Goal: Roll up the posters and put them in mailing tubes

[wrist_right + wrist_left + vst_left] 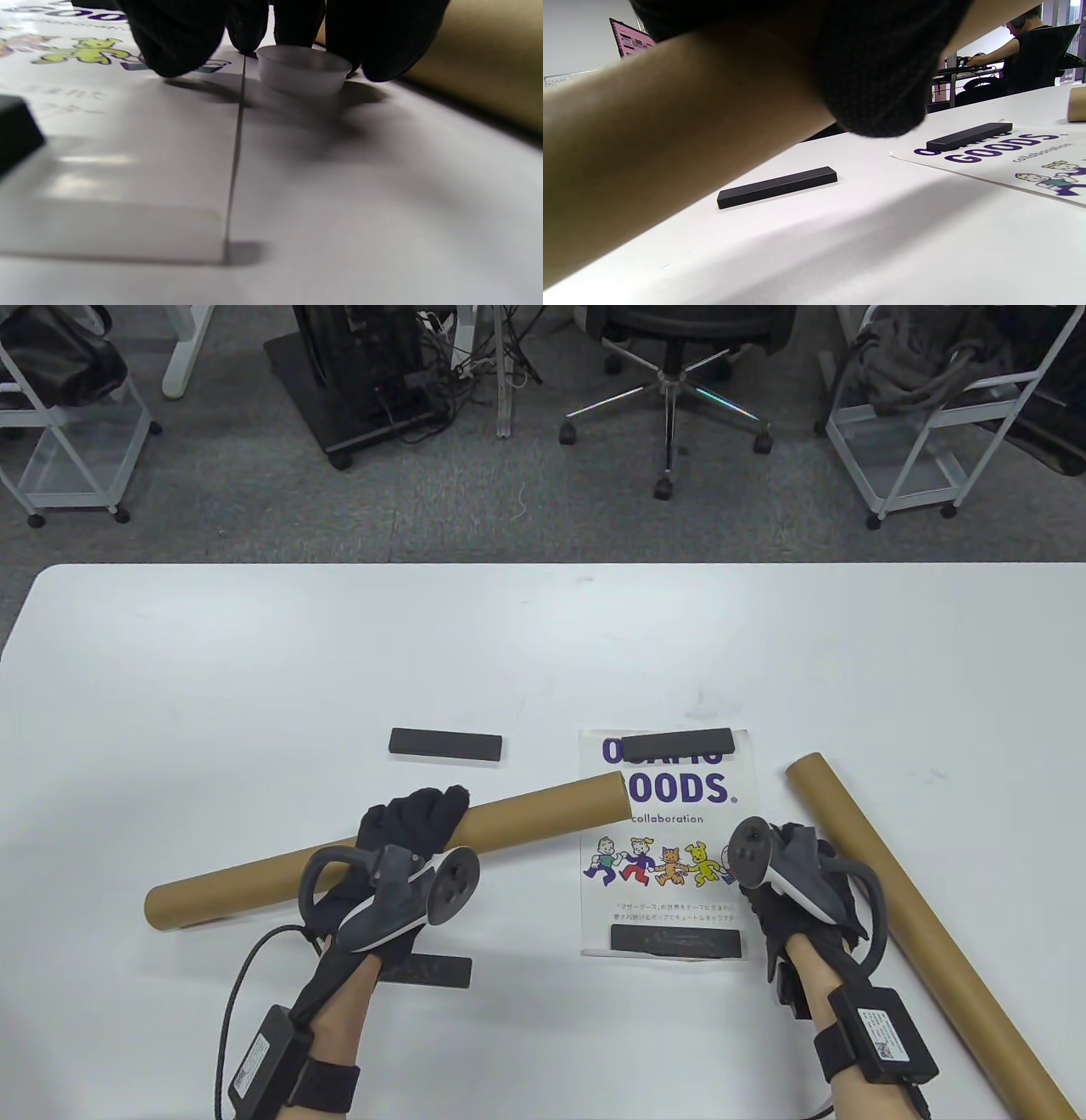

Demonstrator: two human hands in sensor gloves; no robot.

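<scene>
My left hand (428,819) grips a brown mailing tube (526,810) near its middle and holds it slanted just above the table; its right end hangs over the poster's upper left. In the left wrist view the tube (670,140) and glove (878,84) fill the top. The poster (666,891) lies flat, with black bars on its top (679,745) and bottom (677,942) edges. My right hand (789,857) is at the poster's right edge. Its fingers (382,46) hang around a translucent white cap (303,70) resting on the table, thumb (178,46) apart from it.
A second brown tube (925,933) lies diagonally at the right, close beside my right hand. One loose black bar (445,745) lies left of the poster, and another (428,971) lies under my left wrist. Chairs and carts stand beyond the table's far edge.
</scene>
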